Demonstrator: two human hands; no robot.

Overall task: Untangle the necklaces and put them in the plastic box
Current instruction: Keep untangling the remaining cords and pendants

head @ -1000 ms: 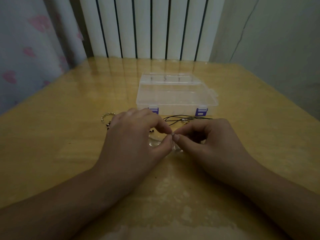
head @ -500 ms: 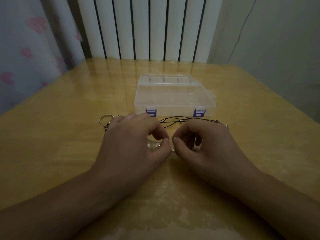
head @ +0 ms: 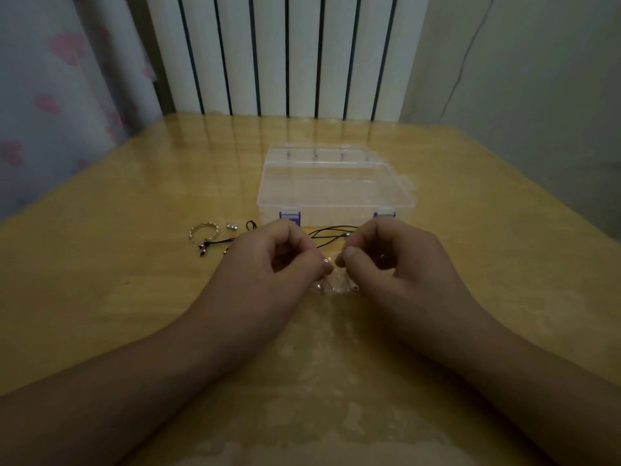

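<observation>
Untangling underway at frame centre: left hand [head: 279,260] and right hand [head: 386,260] pinching a pale chain [head: 331,284]. Black cord [head: 331,230] unsorted. Box [head: 336,183] closed, nothing stored.

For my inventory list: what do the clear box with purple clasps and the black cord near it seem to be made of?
The clear box with purple clasps looks like glossy transparent plastic: the table shows through its walls. The thin black cord looks like matte string or leather, with small silvery beads; which one is unclear.

Our left hand [head: 268,260] now sits further right, uncovering the silver ring [head: 204,231] and black cord [head: 221,243] at centre left; our right hand [head: 386,260] hides more cord.
</observation>
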